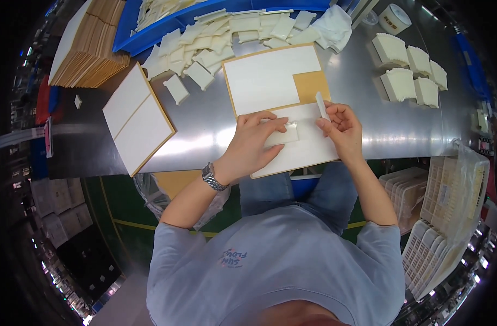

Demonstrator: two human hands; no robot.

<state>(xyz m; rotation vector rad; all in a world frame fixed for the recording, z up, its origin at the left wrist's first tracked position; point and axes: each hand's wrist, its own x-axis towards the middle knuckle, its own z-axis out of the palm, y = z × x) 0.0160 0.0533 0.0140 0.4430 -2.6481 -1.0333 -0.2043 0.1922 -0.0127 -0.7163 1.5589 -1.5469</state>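
Observation:
A white-faced board with brown edges lies in front of me, with a bare brown patch in its upper part. On its near half rests a flat, pale rectangular plastic piece. My left hand is over that piece, thumb and fingers on either side of its left end. Slightly above the board's right side, my right hand pinches a slim white plastic piece between thumb and fingers, tilted upward. Beyond the board, several similar white plastic pieces are heaped.
To the left lie another white-faced board and a tall cardboard stack. A blue bin stands at the back, beside a white cloth. Far right are stacked white pieces and a round tub. White crates stand below.

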